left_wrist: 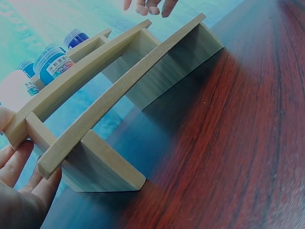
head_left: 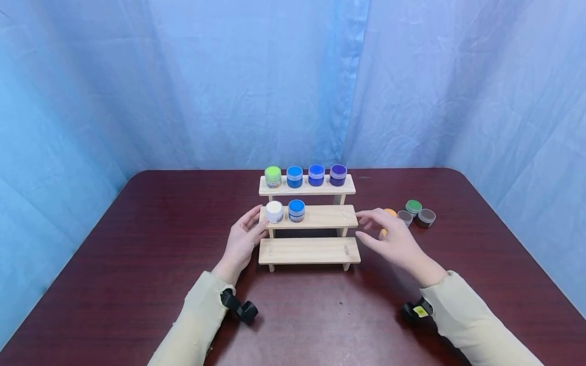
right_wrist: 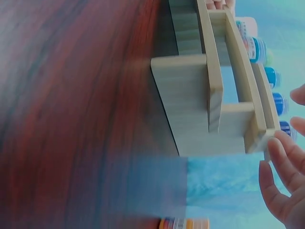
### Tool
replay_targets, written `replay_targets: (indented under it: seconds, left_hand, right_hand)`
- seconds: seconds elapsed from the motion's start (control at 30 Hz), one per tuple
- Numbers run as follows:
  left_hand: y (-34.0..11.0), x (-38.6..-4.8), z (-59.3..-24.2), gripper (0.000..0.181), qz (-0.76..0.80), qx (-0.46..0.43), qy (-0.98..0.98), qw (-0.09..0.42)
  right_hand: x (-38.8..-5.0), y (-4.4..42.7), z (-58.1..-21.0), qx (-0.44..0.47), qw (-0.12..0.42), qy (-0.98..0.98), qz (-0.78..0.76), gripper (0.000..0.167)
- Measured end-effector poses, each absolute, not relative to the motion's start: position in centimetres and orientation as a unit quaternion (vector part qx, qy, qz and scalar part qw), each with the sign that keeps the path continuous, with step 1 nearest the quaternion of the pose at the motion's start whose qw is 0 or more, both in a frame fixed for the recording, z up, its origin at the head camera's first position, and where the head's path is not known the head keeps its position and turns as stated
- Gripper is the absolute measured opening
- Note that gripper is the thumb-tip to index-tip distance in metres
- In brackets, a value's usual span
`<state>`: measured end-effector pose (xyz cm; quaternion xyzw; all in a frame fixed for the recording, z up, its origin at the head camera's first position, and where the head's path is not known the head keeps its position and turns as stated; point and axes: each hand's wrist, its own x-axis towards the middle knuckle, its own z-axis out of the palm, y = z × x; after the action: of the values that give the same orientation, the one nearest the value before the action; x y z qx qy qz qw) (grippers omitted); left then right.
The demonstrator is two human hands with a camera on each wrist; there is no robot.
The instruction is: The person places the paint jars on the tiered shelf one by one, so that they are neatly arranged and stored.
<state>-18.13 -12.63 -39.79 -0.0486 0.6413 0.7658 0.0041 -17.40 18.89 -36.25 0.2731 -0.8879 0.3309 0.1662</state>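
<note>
Seeing jar cluster [head_left: 405, 218] partly hidden behind our right hand [head_left: 397, 241], six jars [head_left: 296, 211] on wooden rack [head_left: 310, 251]; left hand [head_left: 241, 237] pinches middle shelf [head_left: 324, 216]; right fingers [head_left: 373, 216] loosely parted, contact unclear.

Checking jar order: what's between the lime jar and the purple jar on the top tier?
A blue jar, then a deeper blue jar, in the head view.

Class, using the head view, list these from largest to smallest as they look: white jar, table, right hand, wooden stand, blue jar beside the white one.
1. Table
2. Wooden stand
3. Right hand
4. White jar and blue jar: too alike in size to rank.
</note>
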Motion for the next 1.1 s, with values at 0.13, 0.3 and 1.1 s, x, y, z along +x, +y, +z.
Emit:
replay_targets:
  seconds: [0.13,0.3,1.1]
  left_hand:
    - [-12.7,-18.2,-39.7,0.053,0.764,-0.049,0.643,0.002]
    - [-12.6,-18.1,-39.7,0.053,0.762,-0.049,0.646,0.001]
    - [-12.7,-18.2,-39.7,0.052,0.758,-0.058,0.649,0.0]
  right_hand:
    - [-17.4,19.8,-36.0,0.256,0.169,-0.896,0.32,0.036]
    - [-17.4,20.9,-35.5,0.239,0.166,-0.902,0.32,0.038]
    - [-17.1,23.7,-35.8,0.187,0.121,-0.934,0.277,0.04]
